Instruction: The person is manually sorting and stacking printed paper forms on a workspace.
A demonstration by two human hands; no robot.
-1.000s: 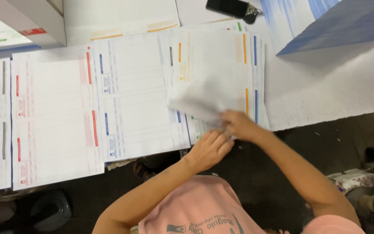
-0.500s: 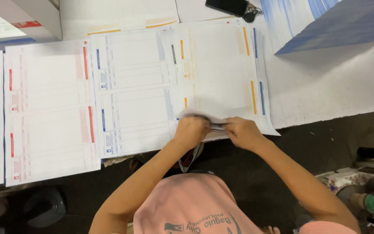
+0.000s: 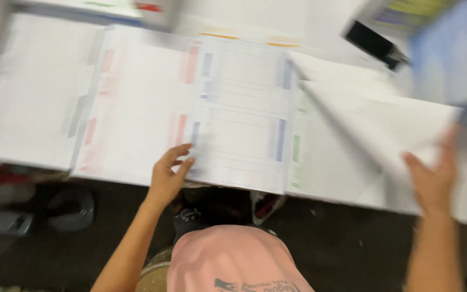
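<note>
Stacks of printed paper forms lie side by side along the white table edge. My left hand (image 3: pixel 169 174) rests with curled fingers on the front left corner of the blue-striped stack (image 3: pixel 244 116), beside the red-striped stack (image 3: pixel 141 103). My right hand (image 3: pixel 433 176) grips a white sheet (image 3: pixel 385 127) lifted and swung out to the right, tilted above the table. The view is motion-blurred.
A stack with grey stripes (image 3: pixel 33 94) lies at the far left. A green-marked stack (image 3: pixel 320 162) sits under the lifted sheet. A black device (image 3: pixel 374 43) and a blue folder (image 3: pixel 449 54) lie at the back right. Shoes (image 3: pixel 71 208) stand on the dark floor.
My hands, close together at the front edge of a stack before, have parted: the right one swept right carrying a sheet, the left one now rests on the blue-striped stack. The view shifted.
</note>
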